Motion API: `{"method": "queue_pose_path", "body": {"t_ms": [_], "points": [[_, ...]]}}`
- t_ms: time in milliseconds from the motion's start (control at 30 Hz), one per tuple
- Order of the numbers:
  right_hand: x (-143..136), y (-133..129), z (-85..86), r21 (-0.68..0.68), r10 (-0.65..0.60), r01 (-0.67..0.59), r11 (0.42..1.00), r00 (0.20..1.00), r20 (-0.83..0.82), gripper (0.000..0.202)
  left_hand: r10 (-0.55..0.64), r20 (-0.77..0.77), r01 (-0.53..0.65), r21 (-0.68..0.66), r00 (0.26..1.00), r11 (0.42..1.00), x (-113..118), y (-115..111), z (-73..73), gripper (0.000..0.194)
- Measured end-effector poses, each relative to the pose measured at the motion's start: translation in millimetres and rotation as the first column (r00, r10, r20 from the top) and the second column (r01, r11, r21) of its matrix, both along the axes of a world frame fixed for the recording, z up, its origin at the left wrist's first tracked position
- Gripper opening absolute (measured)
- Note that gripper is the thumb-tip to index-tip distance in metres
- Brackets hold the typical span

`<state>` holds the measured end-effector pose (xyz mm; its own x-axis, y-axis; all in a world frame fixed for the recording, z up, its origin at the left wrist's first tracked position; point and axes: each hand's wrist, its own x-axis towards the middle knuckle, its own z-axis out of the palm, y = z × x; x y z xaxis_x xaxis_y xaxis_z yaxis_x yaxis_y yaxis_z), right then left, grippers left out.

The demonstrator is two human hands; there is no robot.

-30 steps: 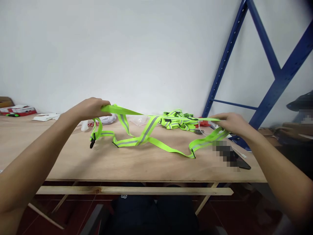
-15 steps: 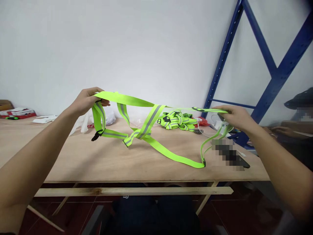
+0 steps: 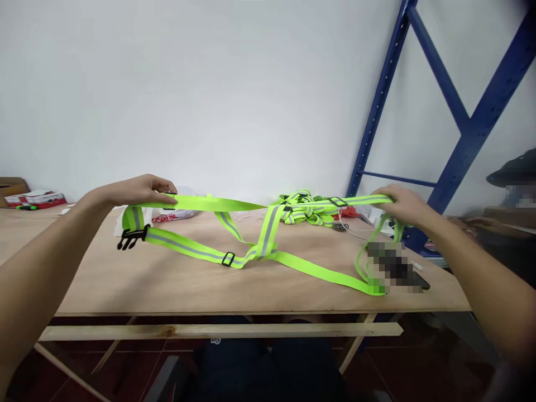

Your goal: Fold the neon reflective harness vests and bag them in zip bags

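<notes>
Left hand and right hand both pinch the reflective strap vest, fingers curled over its top band, stretched between them.

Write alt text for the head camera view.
Two bare hands stretch a neon-yellow reflective strap harness above a plywood table, left hand gripping one end, right hand the other. A black buckle hangs near the left hand; a pile of similar straps lies behind.
</notes>
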<state>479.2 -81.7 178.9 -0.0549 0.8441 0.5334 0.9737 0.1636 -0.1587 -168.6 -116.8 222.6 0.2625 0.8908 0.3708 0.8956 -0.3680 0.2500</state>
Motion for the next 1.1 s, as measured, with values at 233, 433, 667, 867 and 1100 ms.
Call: {"method": "queue_pose_path", "body": {"t_ms": [233,433,667,867,1100], "points": [[-43.2,27.5,10.7,0.127,-0.288,0.265,0.956,0.932,0.22,0.054,0.414,-0.121,-0.355,0.339,0.902,0.871,26.2,32.2,10.2,0.05],[-45.0,20.0,-14.7,0.326,-0.39,0.301,0.896,0.884,0.256,0.048,0.464,-0.068,-0.392,0.438,0.883,0.809,26.3,32.0,-33.2,0.048],[-37.5,3.2,-106.4,0.182,-0.268,0.207,0.961,0.853,0.447,0.031,0.295,-0.154,-0.249,0.26,0.943,0.933,19.0,5.3,-134.1,0.039],[-59.3,-27.9,-140.7,0.171,-0.2,0.127,0.977,0.825,0.528,0.025,-0.002,-0.182,0.024,0.116,0.983,0.993,7.6,-28.4,-166.3,0.041],[-82.0,-72.2,-173.8,0.179,-0.077,0.007,0.984,0.917,0.391,0.045,-0.052,-0.096,0.039,-0.135,0.994,0.99,2.1,-71.6,-173.4,0.047]]}}
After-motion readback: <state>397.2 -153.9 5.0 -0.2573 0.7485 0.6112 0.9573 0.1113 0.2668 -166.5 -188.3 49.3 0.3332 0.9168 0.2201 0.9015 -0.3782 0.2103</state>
